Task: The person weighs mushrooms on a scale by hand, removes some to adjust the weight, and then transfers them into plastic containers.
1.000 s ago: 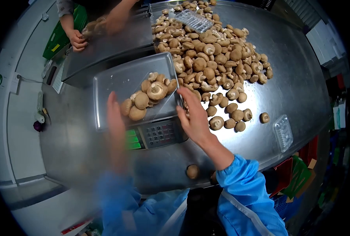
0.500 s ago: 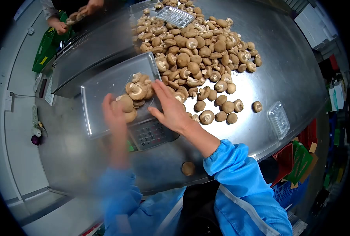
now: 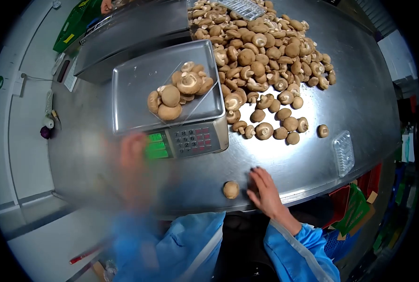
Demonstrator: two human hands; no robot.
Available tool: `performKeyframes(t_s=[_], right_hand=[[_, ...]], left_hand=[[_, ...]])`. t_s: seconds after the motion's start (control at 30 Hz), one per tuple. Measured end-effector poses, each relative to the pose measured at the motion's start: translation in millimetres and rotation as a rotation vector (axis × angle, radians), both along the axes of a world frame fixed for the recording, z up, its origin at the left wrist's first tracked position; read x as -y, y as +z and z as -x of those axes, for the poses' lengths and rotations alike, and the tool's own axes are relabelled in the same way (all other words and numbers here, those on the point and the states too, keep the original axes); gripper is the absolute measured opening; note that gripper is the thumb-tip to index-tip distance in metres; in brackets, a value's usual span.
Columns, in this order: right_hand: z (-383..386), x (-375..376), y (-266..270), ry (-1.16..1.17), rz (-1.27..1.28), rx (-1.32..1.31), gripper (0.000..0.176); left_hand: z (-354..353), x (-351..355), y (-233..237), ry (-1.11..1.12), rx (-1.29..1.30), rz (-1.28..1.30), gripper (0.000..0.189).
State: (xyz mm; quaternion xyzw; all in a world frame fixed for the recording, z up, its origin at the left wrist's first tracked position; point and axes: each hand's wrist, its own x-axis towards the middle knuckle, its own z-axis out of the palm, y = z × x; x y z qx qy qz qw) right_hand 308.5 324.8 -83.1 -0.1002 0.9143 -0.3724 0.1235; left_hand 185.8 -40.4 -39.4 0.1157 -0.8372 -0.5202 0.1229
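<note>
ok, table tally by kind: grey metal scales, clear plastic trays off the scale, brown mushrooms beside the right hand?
Grey metal digital scale: 1
Clear rectangular plastic trays off it: 2
Round brown mushroom beside right hand: 1
Total: 4

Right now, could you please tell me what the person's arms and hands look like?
The right sleeve is shiny blue with a pale strip along it; the right hand wears no glove. The left sleeve is also blue, but it and the left hand are too blurred for finer detail.

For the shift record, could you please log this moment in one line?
right hand: beside lone mushroom | left hand: blurred, near scale display | scale tray: holding mushrooms
</note>
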Motion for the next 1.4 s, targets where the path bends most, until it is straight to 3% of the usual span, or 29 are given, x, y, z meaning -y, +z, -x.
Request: performKeyframes(t_s=[0.07,0.1,0.17,0.27,0.5,0.6,0.67,0.77,0.87,0.9,1.0,1.07,1.4], right_hand=[[-26.6,-5.4,1.5,0.015,-0.05,0.013,0.061],[-36.8,-6.5,2.7,0.018,-0.076,0.019,0.062],[-52.3,-8.5,4.6,-0.059,-0.11,0.036,0.062],[-61.9,-13.1,8.8,-0.17,-0.085,0.119,0.062],[-34.4,-20.4,2.9,-0.322,0.086,0.057,0.059],[0.3,-23.2,3.2,-0.411,0.173,-0.078,0.062],[19.2,-28.8,10.6,-0.44,0.25,-0.164,0.064],[29.9,-76.1,11.3,-0.41,0.076,-0.304,0.066],[33.9,-165.7,13.6,-0.67,-0.12,-0.299,0.077],[33.2,-207.3,4.8,-0.684,-0.356,-0.338,0.082],[21.3,-302.3,6.7,-0.726,-0.668,-0.194,0.096],[5.6,-351.7,-12.6,-0.668,-0.694,0.082,0.108],[2.9,-356.8,-18.0,-0.814,-0.542,0.02,0.11]], left_hand=[[-38.9,-34.7,-11.3,-0.293,0.257,0.074,0.022],[-59.3,-51.5,-31.9,-0.491,0.156,0.07,0.03],[-88.0,-92.4,-40.6,-0.746,0.361,0.126,0.044],[-115.5,-129.8,-60.3,-0.945,0.1,0.365,0.055],[-85.5,-161.9,-54.3,-0.909,0.315,0.175,0.056],[-64.3,-194.6,-62.8,-0.801,-0.007,0.164,0.059],[-53.3,-215.6,-54.6,-0.821,-0.068,0.216,0.066],[-40.8,-238.0,-64.9,-0.839,-0.131,0.369,0.074],[-41.4,-246.1,-74.0,-0.866,-0.117,0.501,0.076],[-41.5,-246.5,-78.5,-0.874,-0.11,0.514,0.077],[-42.1,-247.2,-81.5,-0.871,-0.1,0.52,0.078],[-40.0,-247.6,-81.2,-0.864,-0.08,0.496,0.078],[-36.3,-253.2,-75.9,-0.812,-0.128,0.473,0.072]])
